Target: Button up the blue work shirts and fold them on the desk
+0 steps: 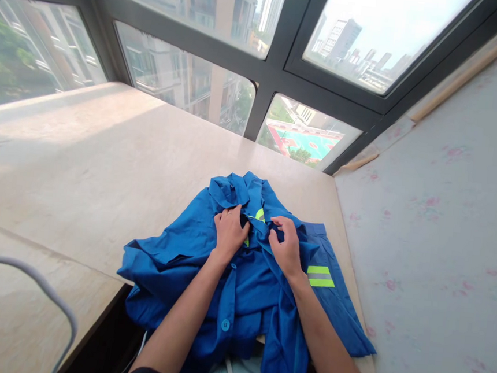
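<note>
A blue work jacket (196,228) with a collar, buttons and yellow-green reflective strips lies crumpled in front of me, its lower part hanging over the near edge. My left hand (230,231) is closed on the jacket's front just below the collar, with some fingertips hidden in the cloth. Opposite it, my right hand (286,245) has its fingers curled and its thumb bent in on a fold of the same front. Beneath the jacket on the right shows a flat blue cloth piece (337,310) with a yellow-and-grey reflective band; whether it is a separate garment I cannot tell.
The jacket rests on a pale stone-like windowsill (102,168). Dark-framed windows (277,55) rise behind it, and a flowered wall (436,226) stands close on the right. A grey cable (48,288) curves across the lower left, near a dark gap below the ledge.
</note>
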Demonstrator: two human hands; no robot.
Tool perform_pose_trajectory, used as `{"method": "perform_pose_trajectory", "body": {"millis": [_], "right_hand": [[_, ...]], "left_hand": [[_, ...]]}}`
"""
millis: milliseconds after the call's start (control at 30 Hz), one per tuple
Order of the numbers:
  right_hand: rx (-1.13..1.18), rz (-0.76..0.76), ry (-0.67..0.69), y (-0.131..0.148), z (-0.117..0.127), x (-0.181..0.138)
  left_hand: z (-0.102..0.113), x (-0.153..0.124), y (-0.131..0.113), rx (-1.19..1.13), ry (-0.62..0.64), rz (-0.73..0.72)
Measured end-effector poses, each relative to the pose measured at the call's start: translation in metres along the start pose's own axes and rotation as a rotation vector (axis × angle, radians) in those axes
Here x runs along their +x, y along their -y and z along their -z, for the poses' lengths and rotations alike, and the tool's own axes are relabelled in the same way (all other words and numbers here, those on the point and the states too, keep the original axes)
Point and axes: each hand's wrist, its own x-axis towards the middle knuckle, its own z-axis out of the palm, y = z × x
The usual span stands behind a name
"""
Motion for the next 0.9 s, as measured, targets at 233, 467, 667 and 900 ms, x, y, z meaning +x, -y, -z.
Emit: {"method": "perform_pose_trajectory", "body": {"millis": [233,467,667,900], "right_hand": [[-0.257,0.393,0.643,0.034,-0.025,0.039],[-0.565,0.265,0.691,0.001,-0.052,0.076],[-0.528,0.191,0.569,-0.013,-0.058,0.072],[-0.305,0.115,0.480,-0.030,-0.058,0.067]], "left_hand": [[0.006,0.007,0.009,-0.239,0.019,0.122],[0.006,0.010,0.018,-0.489,-0.083,0.176],[0.005,0.009,0.017,-0.418,-0.110,0.169],[0.006,0.003,0.009,-0.165,-0.072,0.056]]}}
